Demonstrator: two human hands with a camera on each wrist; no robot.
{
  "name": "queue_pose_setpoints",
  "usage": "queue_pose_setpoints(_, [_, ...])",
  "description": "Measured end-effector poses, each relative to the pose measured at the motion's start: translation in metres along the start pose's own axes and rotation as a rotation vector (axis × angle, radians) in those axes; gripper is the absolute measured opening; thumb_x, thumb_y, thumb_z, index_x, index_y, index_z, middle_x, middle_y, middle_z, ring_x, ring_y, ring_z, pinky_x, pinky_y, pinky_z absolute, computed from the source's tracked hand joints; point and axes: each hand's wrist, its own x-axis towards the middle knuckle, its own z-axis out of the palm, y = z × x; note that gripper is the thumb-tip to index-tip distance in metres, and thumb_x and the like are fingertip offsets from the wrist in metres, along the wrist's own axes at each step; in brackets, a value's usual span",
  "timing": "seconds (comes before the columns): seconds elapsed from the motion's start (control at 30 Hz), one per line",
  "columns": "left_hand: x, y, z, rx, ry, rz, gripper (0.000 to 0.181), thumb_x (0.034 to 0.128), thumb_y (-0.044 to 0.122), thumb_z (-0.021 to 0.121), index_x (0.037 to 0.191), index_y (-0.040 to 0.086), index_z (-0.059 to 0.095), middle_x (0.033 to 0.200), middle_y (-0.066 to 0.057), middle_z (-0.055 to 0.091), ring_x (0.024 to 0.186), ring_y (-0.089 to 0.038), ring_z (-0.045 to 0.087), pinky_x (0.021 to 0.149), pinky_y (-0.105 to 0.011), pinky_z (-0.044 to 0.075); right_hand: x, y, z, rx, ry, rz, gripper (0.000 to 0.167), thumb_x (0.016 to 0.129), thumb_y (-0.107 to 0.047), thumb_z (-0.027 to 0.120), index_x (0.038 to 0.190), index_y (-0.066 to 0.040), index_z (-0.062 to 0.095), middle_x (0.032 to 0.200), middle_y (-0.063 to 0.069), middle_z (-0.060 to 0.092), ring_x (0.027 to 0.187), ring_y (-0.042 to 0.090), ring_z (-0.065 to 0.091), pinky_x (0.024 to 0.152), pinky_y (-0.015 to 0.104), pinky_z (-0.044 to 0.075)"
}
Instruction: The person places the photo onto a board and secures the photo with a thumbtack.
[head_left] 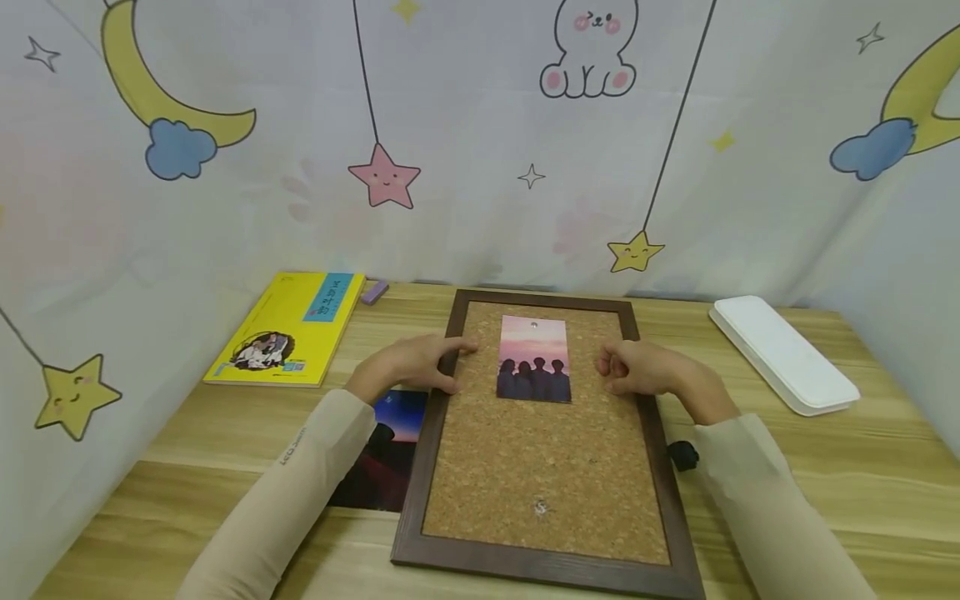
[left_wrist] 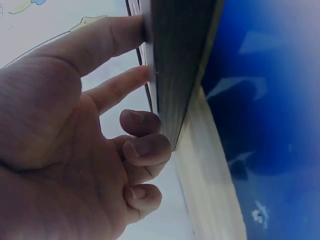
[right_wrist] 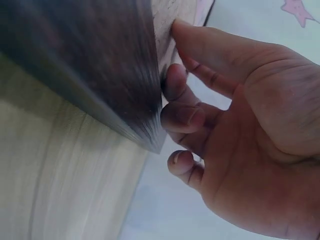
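Observation:
A cork board in a dark brown frame (head_left: 517, 568) lies on the table. Near its top is a photo (head_left: 534, 358) of several silhouettes against a pink sky, with a clear pin at its upper edge. My left hand (head_left: 412, 362) rests at the board's left edge, thumb and index finger extended over the frame; in the left wrist view, the hand (left_wrist: 85, 115) has its other fingers loosely bent beside the frame (left_wrist: 175, 55). Over the right edge lies my right hand (head_left: 645, 367), fingers bent near the cork. The right wrist view has that hand (right_wrist: 240, 125) beside the frame (right_wrist: 100, 60), holding nothing visible.
A blue and dark picture (head_left: 386, 458) lies partly under the board's left side. Farther left are a yellow book (head_left: 277, 321) and a purple block (head_left: 375, 292). To the right are a small black object (head_left: 683, 455) and a white case (head_left: 783, 354). A patterned curtain hangs behind.

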Motion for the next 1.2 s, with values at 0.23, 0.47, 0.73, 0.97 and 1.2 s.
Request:
queue_pose_setpoints(0.23, [-0.004, 0.004, -0.001, -0.01, -0.036, -0.017, 0.071, 0.0911, 0.023, 0.074, 0.153, 0.019, 0.04, 0.152, -0.02, 0.043, 0.136, -0.038, 0.044, 0.107, -0.055, 0.038, -0.008, 0.002, 0.002, 0.043, -0.013, -0.031, 0.019, 0.091, 0.003, 0.068, 0.102, 0.0, 0.053, 0.08, 0.003, 0.047, 0.072, 0.016, 0.043, 0.063, 0.028, 0.038])
queue_pose_setpoints(0.47, [-0.01, 0.007, -0.001, 0.034, -0.086, -0.022, 0.075, 0.0895, 0.035, 0.076, 0.153, 0.022, 0.039, 0.149, -0.02, 0.045, 0.132, -0.036, 0.048, 0.106, -0.055, 0.039, -0.021, 0.004, 0.003, 0.066, -0.032, -0.021, 0.025, 0.088, 0.001, 0.072, 0.106, 0.0, 0.055, 0.086, 0.006, 0.048, 0.081, 0.02, 0.045, 0.067, 0.03, 0.039])
queue_pose_setpoints(0.73, [-0.017, 0.004, -0.015, 0.051, -0.077, -0.003, 0.06, 0.0867, 0.024, 0.079, 0.141, 0.018, 0.055, 0.135, -0.014, 0.056, 0.113, -0.029, 0.056, 0.097, -0.05, 0.047, -0.028, 0.005, -0.01, 0.103, -0.087, -0.083, 0.022, 0.091, -0.001, 0.07, 0.111, 0.0, 0.062, 0.094, 0.007, 0.059, 0.085, 0.019, 0.052, 0.071, 0.028, 0.046])
queue_pose_setpoints(0.97, [-0.02, -0.005, -0.025, 0.002, -0.078, 0.001, 0.049, 0.0878, 0.02, 0.078, 0.133, 0.013, 0.059, 0.121, -0.014, 0.062, 0.105, -0.031, 0.057, 0.09, -0.048, 0.049, -0.038, 0.011, -0.02, 0.105, -0.108, -0.055, 0.024, 0.093, -0.004, 0.068, 0.116, -0.001, 0.061, 0.097, 0.007, 0.059, 0.087, 0.02, 0.052, 0.075, 0.032, 0.046])
queue_pose_setpoints(1.2, [-0.024, -0.018, -0.026, -0.049, -0.111, 0.029, 0.033, 0.0886, 0.017, 0.076, 0.116, 0.009, 0.06, 0.109, -0.015, 0.062, 0.092, -0.028, 0.058, 0.081, -0.041, 0.05, -0.051, 0.025, -0.021, 0.162, -0.117, -0.026, 0.023, 0.094, -0.004, 0.066, 0.116, -0.004, 0.06, 0.097, 0.009, 0.059, 0.086, 0.022, 0.054, 0.07, 0.031, 0.046])
